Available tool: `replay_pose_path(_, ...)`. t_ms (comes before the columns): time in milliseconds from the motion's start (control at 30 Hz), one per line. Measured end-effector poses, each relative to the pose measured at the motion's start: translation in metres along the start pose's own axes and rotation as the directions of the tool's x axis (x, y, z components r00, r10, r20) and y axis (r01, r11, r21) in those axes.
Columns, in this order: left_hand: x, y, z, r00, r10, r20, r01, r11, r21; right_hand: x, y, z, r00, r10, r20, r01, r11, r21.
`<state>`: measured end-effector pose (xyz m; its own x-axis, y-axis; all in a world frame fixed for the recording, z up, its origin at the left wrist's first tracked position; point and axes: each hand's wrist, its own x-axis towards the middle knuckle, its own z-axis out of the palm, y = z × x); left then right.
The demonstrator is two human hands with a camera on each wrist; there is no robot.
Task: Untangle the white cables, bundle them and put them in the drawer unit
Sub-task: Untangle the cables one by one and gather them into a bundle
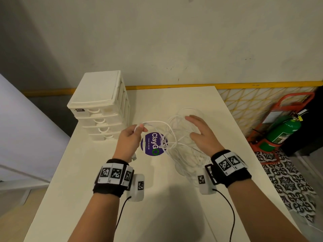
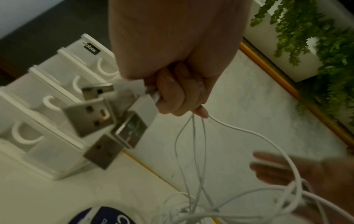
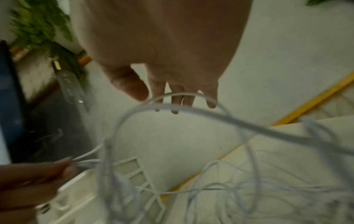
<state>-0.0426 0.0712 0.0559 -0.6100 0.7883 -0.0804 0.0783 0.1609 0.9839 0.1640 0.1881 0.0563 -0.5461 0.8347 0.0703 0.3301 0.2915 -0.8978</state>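
White cables [image 1: 176,137]: plug ends gathered in the left hand [image 1: 128,139], whose grip is closed round them beside the drawer unit [image 1: 101,105]; loose tangle trails away from the unit, under the right hand's [image 1: 201,135] wide, empty grip, over the bench [image 1: 157,198].

On the table [image 1: 174,198], the drawer unit [image 1: 99,105] stands at the far left corner, the left hand [image 1: 128,140] just right of it, the round sticker [image 1: 153,144] between the 2 hands, and the cables [image 1: 181,137] under the right hand [image 1: 201,133].
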Motion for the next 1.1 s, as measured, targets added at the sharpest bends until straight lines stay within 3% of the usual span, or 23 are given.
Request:
replay_pose_path(100,-0.008,0.008,0.012,0.997,0.024,0.071,-0.023,1.000,-0.013,-0.004,-0.020,0.015,0.991,-0.130,0.028,0.128,0.990,0.058)
replay_pose_path(200,-0.019,0.022,0.020,0.981,0.064,0.181,-0.057,0.997,-0.045,-0.003,-0.026,0.031,0.981,-0.075,0.180,0.083,0.996,-0.036)
replay_pose_path(300,-0.025,0.030,0.017,0.938,0.107,0.330,-0.067,0.990,-0.128,0.001,-0.015,0.044,0.974,-0.112,0.197,0.138,0.982,-0.125)
replay_pose_path(400,-0.023,0.029,0.010,0.879,0.108,0.465,0.029,0.960,-0.278,0.003,-0.005,0.049,0.958,-0.214,0.192,0.245,0.957,-0.156)
replay_pose_path(533,-0.021,0.030,0.007,0.881,0.146,0.450,0.110,0.862,-0.494,-0.002,-0.005,0.051,0.948,-0.142,0.286,0.197,0.966,-0.170)
replay_pose_path(633,-0.022,0.033,0.005,0.889,0.159,0.429,0.124,0.818,-0.561,-0.005,0.009,0.049,0.951,-0.139,0.278,0.214,0.942,-0.259)
replay_pose_path(733,-0.025,0.036,0.004,0.898,0.157,0.410,0.131,0.795,-0.593,-0.004,0.024,0.042,0.973,-0.166,0.158,0.196,0.961,-0.195)
replay_pose_path(800,-0.023,0.038,0.004,0.906,0.160,0.392,0.108,0.807,-0.580,-0.001,0.030,0.035,0.979,-0.199,-0.036,0.184,0.950,-0.253)
replay_pose_path(833,-0.022,0.038,0.004,0.909,0.161,0.385,0.090,0.825,-0.558,0.001,0.032,0.030,0.961,-0.223,-0.161,0.157,0.925,-0.347)
replay_pose_path(933,-0.020,0.037,0.004,0.927,0.146,0.346,0.044,0.873,-0.486,0.003,0.026,0.012,0.829,-0.275,-0.488,-0.044,0.837,-0.546)
replay_pose_path(1000,-0.020,0.034,0.007,0.940,0.125,0.317,0.038,0.886,-0.461,0.002,0.018,0.009,0.828,-0.119,-0.548,-0.145,0.899,-0.414)
replay_pose_path(1067,-0.019,0.030,0.011,0.953,0.099,0.287,0.033,0.905,-0.424,0.004,0.015,0.010,0.875,0.092,-0.476,-0.199,0.963,-0.181)
replay_pose_path(1100,-0.017,0.028,0.013,0.960,0.092,0.266,0.020,0.920,-0.391,0.006,0.014,0.011,0.900,0.128,-0.417,-0.183,0.979,-0.092)
